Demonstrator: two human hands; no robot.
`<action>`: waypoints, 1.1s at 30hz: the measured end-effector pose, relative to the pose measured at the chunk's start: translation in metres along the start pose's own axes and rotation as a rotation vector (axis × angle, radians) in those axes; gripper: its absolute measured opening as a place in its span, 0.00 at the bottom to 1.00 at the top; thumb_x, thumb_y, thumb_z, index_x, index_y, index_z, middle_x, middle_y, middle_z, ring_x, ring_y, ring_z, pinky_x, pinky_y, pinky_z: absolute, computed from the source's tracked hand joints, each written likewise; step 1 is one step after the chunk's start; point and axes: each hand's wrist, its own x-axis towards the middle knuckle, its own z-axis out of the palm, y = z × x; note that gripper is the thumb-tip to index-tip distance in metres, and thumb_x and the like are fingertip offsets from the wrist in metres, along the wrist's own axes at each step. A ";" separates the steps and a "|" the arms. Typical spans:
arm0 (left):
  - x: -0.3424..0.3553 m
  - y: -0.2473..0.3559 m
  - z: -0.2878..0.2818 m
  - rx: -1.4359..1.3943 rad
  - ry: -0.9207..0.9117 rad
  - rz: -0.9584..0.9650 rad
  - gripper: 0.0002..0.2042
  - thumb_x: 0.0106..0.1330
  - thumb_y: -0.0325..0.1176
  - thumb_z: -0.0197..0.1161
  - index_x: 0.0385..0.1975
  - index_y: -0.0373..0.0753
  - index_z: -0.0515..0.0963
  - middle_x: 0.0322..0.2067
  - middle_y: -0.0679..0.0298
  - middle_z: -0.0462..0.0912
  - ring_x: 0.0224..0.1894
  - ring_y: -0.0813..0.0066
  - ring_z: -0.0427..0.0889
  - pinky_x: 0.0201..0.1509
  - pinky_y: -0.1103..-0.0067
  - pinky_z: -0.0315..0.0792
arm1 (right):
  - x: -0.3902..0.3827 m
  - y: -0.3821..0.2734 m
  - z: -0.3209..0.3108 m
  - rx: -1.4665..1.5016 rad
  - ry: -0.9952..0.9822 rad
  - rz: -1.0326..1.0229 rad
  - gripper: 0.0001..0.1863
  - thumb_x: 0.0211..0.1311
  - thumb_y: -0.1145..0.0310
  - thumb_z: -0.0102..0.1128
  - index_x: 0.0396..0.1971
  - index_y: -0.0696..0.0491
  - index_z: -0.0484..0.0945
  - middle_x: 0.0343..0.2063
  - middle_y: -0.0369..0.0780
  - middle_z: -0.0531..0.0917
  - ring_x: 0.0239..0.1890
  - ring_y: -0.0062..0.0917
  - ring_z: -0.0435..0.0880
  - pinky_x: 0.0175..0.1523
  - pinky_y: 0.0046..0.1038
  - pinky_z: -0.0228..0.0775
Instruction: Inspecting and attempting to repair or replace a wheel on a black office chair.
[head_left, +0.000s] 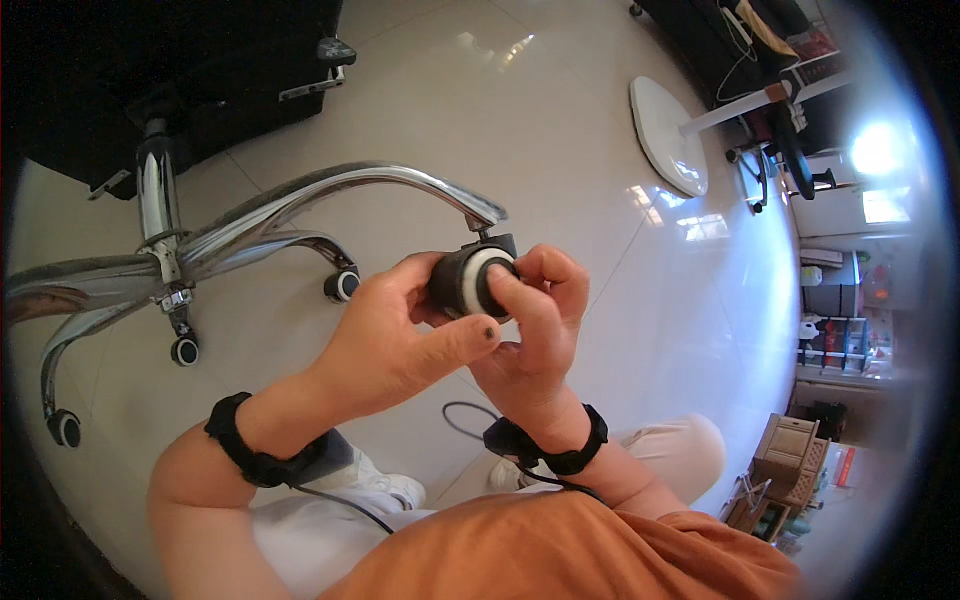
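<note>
A black caster wheel with a white ring on its face sits at the end of a chrome chair leg, just under the leg's tip. My left hand wraps the caster from the left, its thumb stretched below the wheel. From the right, my right hand grips the same caster, with the thumb pressed against the wheel's face and the fingers curled behind. Both hands touch or nearly touch beneath it. Parts of the fingers behind the wheel are hidden.
The office chair's black seat fills the upper left. Its other casters, such as one, stand on the tiled floor. A white table base is at the far right, a wooden cabinet at the lower right.
</note>
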 end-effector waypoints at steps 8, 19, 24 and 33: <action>0.018 -0.021 -0.013 -0.284 -0.142 -0.199 0.25 0.60 0.47 0.60 0.46 0.32 0.66 0.34 0.62 0.76 0.31 0.76 0.78 0.30 0.79 0.77 | -0.004 0.014 -0.023 0.391 -0.057 0.348 0.27 0.44 0.76 0.68 0.47 0.56 0.70 0.41 0.39 0.73 0.41 0.23 0.74 0.44 0.24 0.70; 0.012 0.000 -0.006 0.105 0.050 -0.040 0.20 0.54 0.40 0.69 0.35 0.30 0.71 0.28 0.59 0.78 0.25 0.80 0.78 0.26 0.82 0.73 | -0.001 0.016 -0.003 0.142 -0.022 0.262 0.26 0.41 0.78 0.69 0.43 0.51 0.71 0.45 0.42 0.66 0.42 0.29 0.71 0.44 0.27 0.68; 0.022 -0.008 -0.003 0.072 -0.003 0.029 0.11 0.61 0.34 0.62 0.30 0.31 0.73 0.26 0.63 0.78 0.25 0.82 0.77 0.25 0.85 0.72 | 0.009 0.011 -0.024 -0.257 -0.153 -0.009 0.23 0.36 0.74 0.73 0.37 0.51 0.75 0.43 0.43 0.67 0.44 0.34 0.68 0.46 0.29 0.65; 0.028 -0.014 -0.015 -0.361 -0.133 -0.219 0.12 0.67 0.37 0.52 0.34 0.33 0.74 0.25 0.64 0.77 0.24 0.78 0.78 0.26 0.83 0.75 | -0.003 0.008 -0.018 0.856 -0.042 0.674 0.32 0.49 0.62 0.70 0.51 0.57 0.65 0.47 0.39 0.68 0.47 0.22 0.71 0.51 0.26 0.65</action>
